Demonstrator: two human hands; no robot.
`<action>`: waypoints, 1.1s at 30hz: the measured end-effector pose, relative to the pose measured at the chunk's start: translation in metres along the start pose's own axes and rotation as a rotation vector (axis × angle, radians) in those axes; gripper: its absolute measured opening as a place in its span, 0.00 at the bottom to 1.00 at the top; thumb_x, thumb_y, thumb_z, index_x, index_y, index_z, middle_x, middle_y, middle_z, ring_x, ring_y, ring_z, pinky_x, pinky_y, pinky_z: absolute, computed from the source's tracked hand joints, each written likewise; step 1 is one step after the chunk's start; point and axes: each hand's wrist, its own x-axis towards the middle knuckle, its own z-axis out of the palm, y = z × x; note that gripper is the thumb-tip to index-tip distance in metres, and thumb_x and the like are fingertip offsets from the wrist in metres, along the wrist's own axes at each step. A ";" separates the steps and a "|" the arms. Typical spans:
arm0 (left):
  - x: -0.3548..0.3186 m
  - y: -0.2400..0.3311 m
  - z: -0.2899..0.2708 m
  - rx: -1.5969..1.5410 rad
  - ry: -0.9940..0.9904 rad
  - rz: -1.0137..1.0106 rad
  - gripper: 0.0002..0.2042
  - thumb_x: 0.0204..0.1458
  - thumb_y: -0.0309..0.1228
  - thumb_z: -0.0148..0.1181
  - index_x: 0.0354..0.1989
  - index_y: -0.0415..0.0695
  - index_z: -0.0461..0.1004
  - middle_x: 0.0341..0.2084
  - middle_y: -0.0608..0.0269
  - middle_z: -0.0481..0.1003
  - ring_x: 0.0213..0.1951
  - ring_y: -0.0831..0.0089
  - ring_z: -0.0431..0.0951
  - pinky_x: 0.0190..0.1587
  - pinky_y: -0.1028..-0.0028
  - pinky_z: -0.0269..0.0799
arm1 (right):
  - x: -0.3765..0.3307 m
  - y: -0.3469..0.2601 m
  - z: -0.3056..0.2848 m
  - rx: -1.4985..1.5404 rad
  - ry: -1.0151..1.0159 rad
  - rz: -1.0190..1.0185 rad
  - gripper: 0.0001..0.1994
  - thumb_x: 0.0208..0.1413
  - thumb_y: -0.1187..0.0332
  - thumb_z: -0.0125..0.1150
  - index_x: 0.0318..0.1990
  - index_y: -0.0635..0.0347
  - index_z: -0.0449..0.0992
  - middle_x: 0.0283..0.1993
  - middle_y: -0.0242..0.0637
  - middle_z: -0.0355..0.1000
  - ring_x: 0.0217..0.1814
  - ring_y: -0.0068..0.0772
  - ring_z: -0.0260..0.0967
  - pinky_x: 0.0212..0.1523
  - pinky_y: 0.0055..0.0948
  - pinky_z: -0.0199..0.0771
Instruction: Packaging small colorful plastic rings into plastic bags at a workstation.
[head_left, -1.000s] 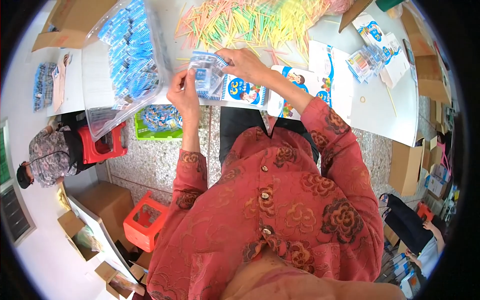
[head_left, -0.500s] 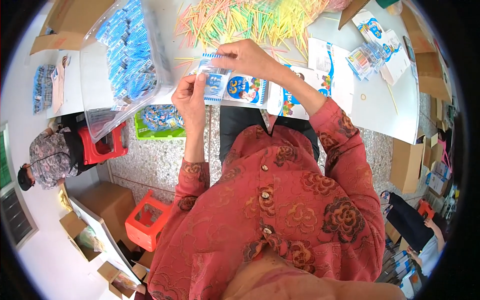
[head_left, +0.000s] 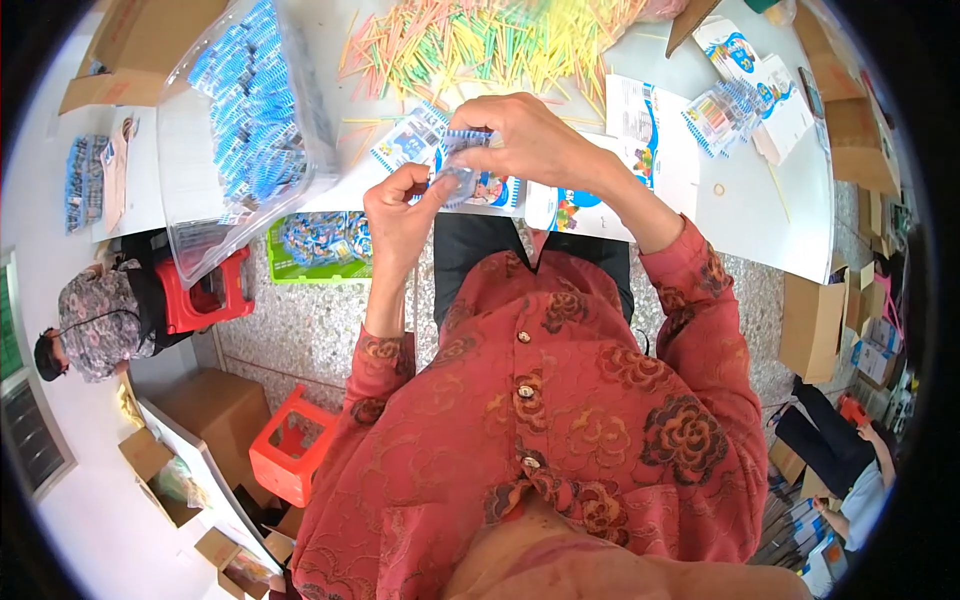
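Presently, from where I stand, a clear tub (head_left: 196, 180) containing blue packets (head_left: 248, 115) occupies the left of the table (head_left: 745, 215). Next, a flat packet (head_left: 408, 140) lies just beyond the hands. The left hand (head_left: 398, 208) pinches a translucent blue packet (head_left: 461, 186) above the table's near edge; the right hand's (head_left: 540, 142) fingers grip its upper part. Rightward lie white printed cartons (head_left: 631, 105).

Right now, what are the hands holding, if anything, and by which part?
A small clear-and-blue packet: the left hand pinches its lower-left part; the right hand covers its upper part, its exact grip hidden.
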 end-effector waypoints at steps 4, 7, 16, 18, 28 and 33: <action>-0.008 0.006 0.014 -0.379 0.014 -0.042 0.05 0.44 0.19 0.64 0.24 0.39 0.73 0.22 0.73 0.72 0.24 0.89 0.66 0.27 0.86 0.62 | -0.014 -0.017 -0.007 0.129 0.204 -0.109 0.13 0.41 0.73 0.64 0.38 0.61 0.74 0.38 0.36 0.70 0.34 0.29 0.66 0.37 0.24 0.68; -0.009 0.005 0.018 -0.425 0.026 0.021 0.06 0.43 0.17 0.64 0.23 0.38 0.72 0.23 0.72 0.73 0.26 0.88 0.67 0.30 0.86 0.63 | -0.028 -0.027 -0.012 0.133 0.338 -0.131 0.15 0.39 0.75 0.66 0.39 0.59 0.75 0.42 0.35 0.69 0.35 0.27 0.65 0.37 0.22 0.68; -0.008 0.008 0.027 -0.328 -0.013 0.080 0.08 0.40 0.14 0.64 0.21 0.39 0.71 0.22 0.70 0.72 0.26 0.86 0.68 0.31 0.84 0.65 | -0.041 -0.023 -0.005 -0.328 0.409 -0.369 0.13 0.40 0.75 0.64 0.37 0.60 0.74 0.39 0.34 0.69 0.38 0.33 0.70 0.35 0.28 0.72; -0.011 0.003 0.024 -0.324 -0.025 0.070 0.08 0.39 0.14 0.64 0.20 0.39 0.71 0.22 0.70 0.72 0.26 0.86 0.68 0.31 0.84 0.65 | -0.042 -0.023 -0.003 -0.358 0.413 -0.395 0.12 0.40 0.74 0.64 0.36 0.60 0.74 0.38 0.33 0.69 0.37 0.32 0.70 0.34 0.27 0.72; -0.021 0.003 0.031 -0.395 -0.201 0.001 0.09 0.41 0.16 0.64 0.19 0.38 0.69 0.20 0.70 0.70 0.24 0.86 0.65 0.27 0.84 0.61 | -0.067 -0.023 0.002 -0.217 0.356 -0.302 0.14 0.43 0.72 0.64 0.40 0.58 0.73 0.41 0.34 0.70 0.37 0.32 0.71 0.31 0.25 0.74; -0.019 0.007 0.036 -0.447 -0.272 -0.035 0.08 0.43 0.18 0.64 0.19 0.39 0.70 0.19 0.71 0.70 0.23 0.87 0.65 0.26 0.84 0.60 | -0.074 -0.024 -0.007 -0.111 0.311 -0.174 0.16 0.41 0.76 0.65 0.42 0.59 0.73 0.44 0.38 0.68 0.40 0.34 0.70 0.34 0.25 0.74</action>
